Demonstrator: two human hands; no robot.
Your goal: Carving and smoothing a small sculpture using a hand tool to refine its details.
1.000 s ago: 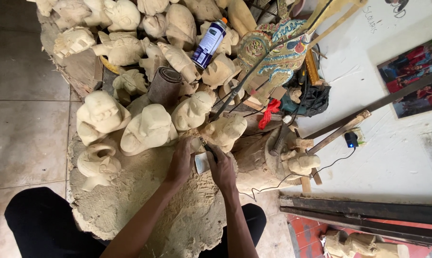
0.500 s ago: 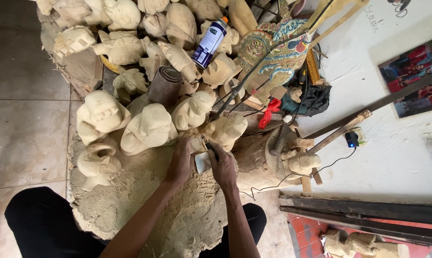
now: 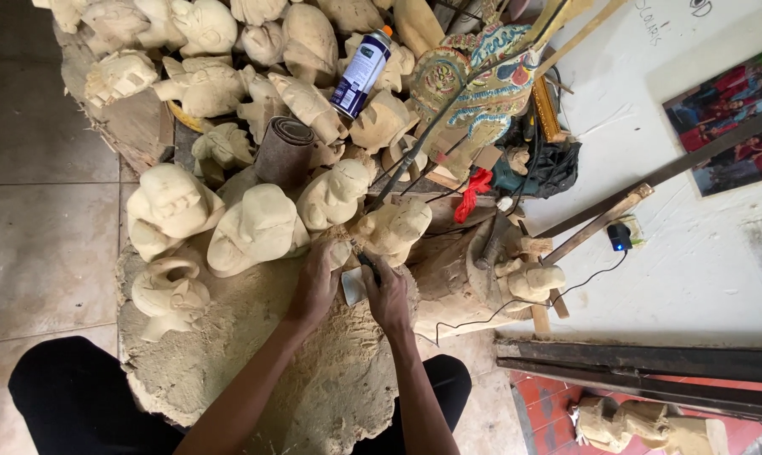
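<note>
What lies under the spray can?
The spray can rests tilted on pale carved wooden figures. Whatever supports those figures underneath is covered by the pile.

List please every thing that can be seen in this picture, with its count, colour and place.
carved wooden figures: many, pale cream, heaped across the upper left
small figure being worked: one, pale, just above the hands
spray can: one, blue and white, lying on the heap at the top
sandpaper roll: one, brown, among the figures
painted flat puppet: one, many colours, top centre
red cloth: one, right of the heap
sawdust mound: one, tan, under the arms
left hand: on the wood
right hand: grips a dark tool
</note>
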